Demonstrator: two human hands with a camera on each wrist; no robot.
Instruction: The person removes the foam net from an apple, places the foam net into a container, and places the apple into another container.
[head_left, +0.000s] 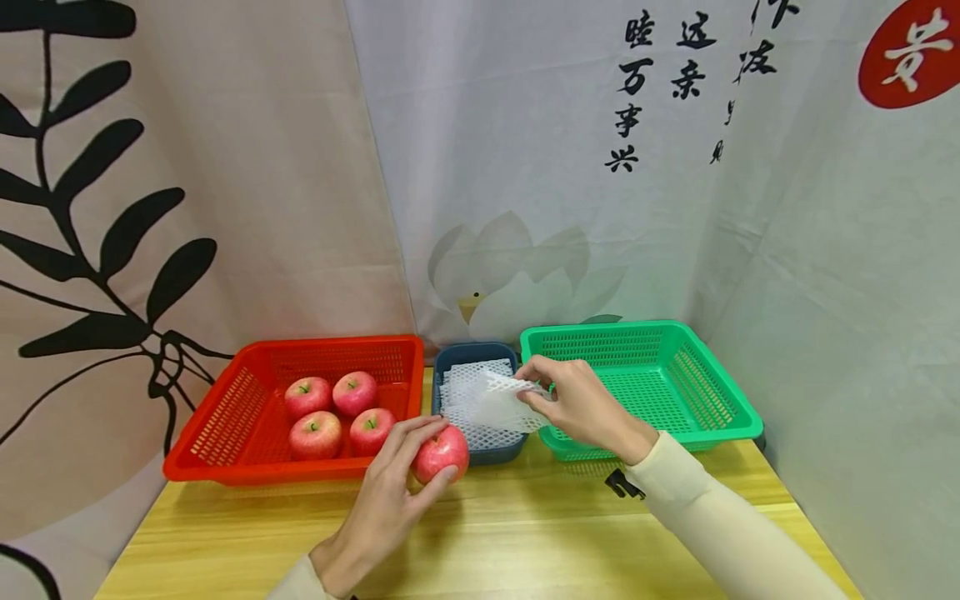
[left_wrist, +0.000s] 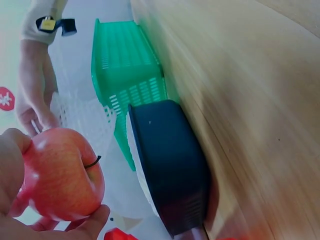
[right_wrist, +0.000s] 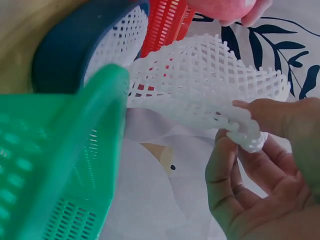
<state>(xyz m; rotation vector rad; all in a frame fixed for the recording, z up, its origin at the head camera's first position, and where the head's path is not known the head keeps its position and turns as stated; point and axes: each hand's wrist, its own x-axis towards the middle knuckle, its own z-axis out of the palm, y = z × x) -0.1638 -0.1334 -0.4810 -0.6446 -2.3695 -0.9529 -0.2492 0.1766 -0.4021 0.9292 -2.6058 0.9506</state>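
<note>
My left hand (head_left: 390,479) grips a red apple (head_left: 441,455) in front of the dark blue basket, fingers over its top and thumb low on its side. The apple's stem points sideways in the left wrist view. A white foam net sleeve (right_wrist: 200,85) is pinched at one end between the thumb and fingers of my right hand (head_left: 573,404). The sleeve's other end spreads open toward the apple, above the dark blue basket (head_left: 501,455). More flat foam net sleeves (head_left: 476,433) lie in that basket.
On the left stands a red basket (head_left: 217,442) with several apples (head_left: 315,435) in it. A green basket (head_left: 720,392) stands on the right, beneath and behind my right hand. All stand on a wooden table (head_left: 525,533) before a printed cloth backdrop (head_left: 480,125).
</note>
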